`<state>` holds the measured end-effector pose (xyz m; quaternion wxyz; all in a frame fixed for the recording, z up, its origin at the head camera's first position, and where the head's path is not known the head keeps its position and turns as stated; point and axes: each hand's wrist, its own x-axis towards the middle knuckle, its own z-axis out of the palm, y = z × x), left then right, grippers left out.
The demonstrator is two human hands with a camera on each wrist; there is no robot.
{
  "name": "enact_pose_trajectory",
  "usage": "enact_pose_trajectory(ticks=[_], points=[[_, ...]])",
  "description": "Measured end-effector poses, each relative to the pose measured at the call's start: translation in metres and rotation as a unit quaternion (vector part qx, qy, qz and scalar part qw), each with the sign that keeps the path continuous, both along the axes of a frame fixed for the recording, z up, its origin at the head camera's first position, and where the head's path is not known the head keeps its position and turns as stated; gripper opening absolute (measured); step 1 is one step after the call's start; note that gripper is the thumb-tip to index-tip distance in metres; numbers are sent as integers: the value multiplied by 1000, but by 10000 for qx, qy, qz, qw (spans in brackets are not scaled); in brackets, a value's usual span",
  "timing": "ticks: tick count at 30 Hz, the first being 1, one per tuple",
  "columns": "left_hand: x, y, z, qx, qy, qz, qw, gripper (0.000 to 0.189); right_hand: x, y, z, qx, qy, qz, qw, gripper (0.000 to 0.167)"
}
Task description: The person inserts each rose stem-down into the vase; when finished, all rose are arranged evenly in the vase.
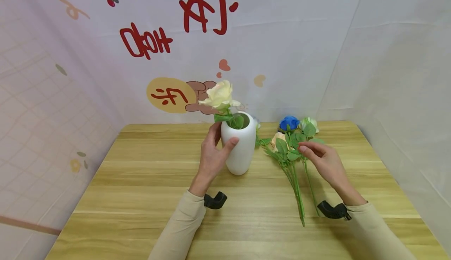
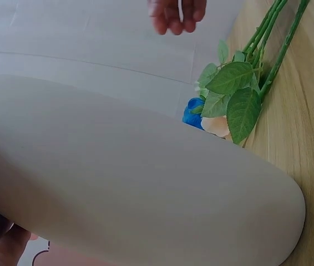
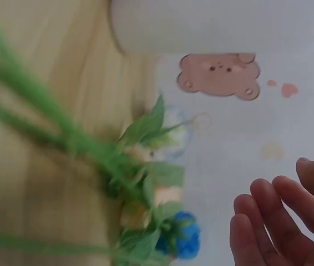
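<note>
White, smooth, rounded vase [image 1: 245, 148] on wood-grained table [image 1: 141, 197], ruffled cream rose [image 1: 220, 95] in its mouth, left hand [image 1: 212, 152] curled round the vase, right hand [image 1: 325, 165], I see remotely, loosely unfurled, empty, near leafy flowers [image 1: 293, 155].

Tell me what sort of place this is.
Probably a small indoor booth set up for tabletop work, rather than an ordinary room: pale, cartoon-printed sheeting hangs close around a wood-grain table, which holds a white vase and loose flowers.
</note>
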<state>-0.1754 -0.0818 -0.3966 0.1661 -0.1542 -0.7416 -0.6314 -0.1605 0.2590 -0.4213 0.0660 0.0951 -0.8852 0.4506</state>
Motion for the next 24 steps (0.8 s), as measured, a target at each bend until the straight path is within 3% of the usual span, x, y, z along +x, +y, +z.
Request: enact_pose_trajectory(ticks=[5,11,16,24], points=[[2,-2,1,48,-4,-5,10000,96,1,20,-12,296,-95,-109,9995,40],[3,-3,2,32,7,-48,10000,94,-2,34,-26,515,-527,-168,9971,44],[3,-4,2,56,-8,-82,10000,92,-10,37,-37,541,-1027,-170,9931,45],[2,-2,1,75,-40,-109,9999,95,-25,39,-51,494,-1479,-161,9876,48]])
